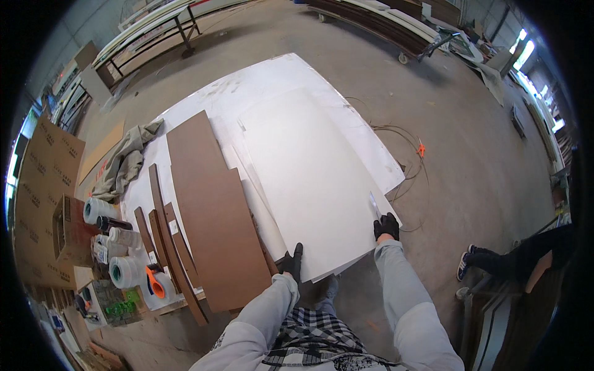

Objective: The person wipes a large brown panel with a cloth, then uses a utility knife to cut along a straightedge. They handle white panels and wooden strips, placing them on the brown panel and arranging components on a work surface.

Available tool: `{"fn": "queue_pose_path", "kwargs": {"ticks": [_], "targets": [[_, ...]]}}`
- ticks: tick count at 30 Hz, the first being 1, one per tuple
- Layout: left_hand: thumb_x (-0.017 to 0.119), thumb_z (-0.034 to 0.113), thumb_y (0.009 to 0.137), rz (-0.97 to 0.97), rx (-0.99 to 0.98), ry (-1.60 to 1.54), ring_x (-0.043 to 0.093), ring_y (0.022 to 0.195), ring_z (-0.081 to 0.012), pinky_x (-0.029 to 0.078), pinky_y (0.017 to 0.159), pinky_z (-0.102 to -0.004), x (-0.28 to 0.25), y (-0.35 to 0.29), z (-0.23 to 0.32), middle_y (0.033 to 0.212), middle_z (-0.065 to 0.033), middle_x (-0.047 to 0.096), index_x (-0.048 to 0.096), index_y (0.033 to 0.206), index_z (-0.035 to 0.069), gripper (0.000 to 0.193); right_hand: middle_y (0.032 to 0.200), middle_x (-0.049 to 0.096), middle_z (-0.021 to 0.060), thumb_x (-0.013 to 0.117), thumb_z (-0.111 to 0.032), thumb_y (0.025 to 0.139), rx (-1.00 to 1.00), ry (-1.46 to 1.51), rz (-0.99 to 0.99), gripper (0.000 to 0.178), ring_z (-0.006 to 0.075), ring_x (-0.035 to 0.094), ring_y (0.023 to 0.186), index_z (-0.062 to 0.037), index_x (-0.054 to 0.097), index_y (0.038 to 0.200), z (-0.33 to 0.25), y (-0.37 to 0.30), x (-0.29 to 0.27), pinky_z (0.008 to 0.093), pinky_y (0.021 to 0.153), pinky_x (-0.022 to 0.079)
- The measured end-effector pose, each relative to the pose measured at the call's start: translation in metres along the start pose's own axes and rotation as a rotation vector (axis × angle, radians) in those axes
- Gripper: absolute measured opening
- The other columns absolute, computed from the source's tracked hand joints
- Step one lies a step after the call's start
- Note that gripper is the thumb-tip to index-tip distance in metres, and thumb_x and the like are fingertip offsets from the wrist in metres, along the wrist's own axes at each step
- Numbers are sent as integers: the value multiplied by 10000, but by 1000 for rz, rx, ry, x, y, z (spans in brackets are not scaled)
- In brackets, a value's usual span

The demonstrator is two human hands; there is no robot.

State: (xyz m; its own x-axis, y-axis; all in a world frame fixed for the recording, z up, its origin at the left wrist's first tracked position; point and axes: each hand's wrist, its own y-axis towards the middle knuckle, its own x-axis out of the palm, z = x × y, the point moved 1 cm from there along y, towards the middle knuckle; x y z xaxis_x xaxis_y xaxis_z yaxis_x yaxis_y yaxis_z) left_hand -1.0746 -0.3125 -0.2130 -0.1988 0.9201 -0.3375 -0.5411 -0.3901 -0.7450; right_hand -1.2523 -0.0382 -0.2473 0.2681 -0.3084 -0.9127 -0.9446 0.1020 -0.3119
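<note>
A large white panel [315, 179] lies before me, its near edge toward my body. At its near left corner, my left hand [293, 262], in a black glove, grips the edge, one finger or the thumb pointing forward. My right hand [387, 227], also gloved in black, is closed at the panel's right edge near the corner. From it a thin, silvery, blade-like tool [375, 205] sticks out over the white surface; its exact kind is unclear. Left of the white panel lie brown panels [213, 216] and several narrow brown strips [162, 229].
A white sheet [272, 74] lies beneath the panels. At left are tape rolls [124, 272], an orange-handled tape dispenser [156, 283], a grey cloth [127, 159] and cardboard [46, 198]. Right of the sheet, an orange-ended hose [421, 148] lies coiled on the floor. Another person's shoe [463, 266] shows at right.
</note>
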Motion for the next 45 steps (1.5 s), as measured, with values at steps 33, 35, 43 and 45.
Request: {"fn": "queue_pose_path", "kwargs": {"ticks": [33, 35, 43, 45], "targets": [[208, 743, 783, 189, -45, 180, 402, 1197, -372, 323, 977, -392, -27, -93, -59, 1242, -284, 448, 454, 1212, -76, 956, 917, 631, 61, 635, -473, 763, -125, 766, -444, 497, 164, 545, 852, -63, 606, 1042, 13, -38, -18, 308, 774, 418], [205, 744, 783, -72, -257, 283, 369, 1226, -366, 304, 995, -380, -49, -107, -56, 1275, -277, 417, 417, 1242, -76, 964, 1105, 576, 64, 703, -438, 717, -28, 980, -536, 622, 179, 486, 1037, -38, 539, 1163, 2, -37, -10, 317, 904, 364], [398, 669, 796, 113, -119, 303, 465, 1141, -343, 388, 911, -388, -104, -98, -135, 1216, -232, 498, 491, 1194, -28, 808, 1300, 445, 164, 550, -750, 616, 61, 482, -485, 1003, 266, 405, 1215, 16, 439, 1254, -22, -107, 25, 324, 1021, 306], [403, 667, 796, 150, 3, 291, 462, 1143, -344, 385, 914, -388, -125, -107, -127, 1219, -230, 496, 484, 1200, -27, 807, 1279, 455, 192, 572, -722, 627, 81, 646, -429, 972, 280, 419, 1196, 29, 451, 1233, -24, -157, 13, 334, 999, 343]]}}
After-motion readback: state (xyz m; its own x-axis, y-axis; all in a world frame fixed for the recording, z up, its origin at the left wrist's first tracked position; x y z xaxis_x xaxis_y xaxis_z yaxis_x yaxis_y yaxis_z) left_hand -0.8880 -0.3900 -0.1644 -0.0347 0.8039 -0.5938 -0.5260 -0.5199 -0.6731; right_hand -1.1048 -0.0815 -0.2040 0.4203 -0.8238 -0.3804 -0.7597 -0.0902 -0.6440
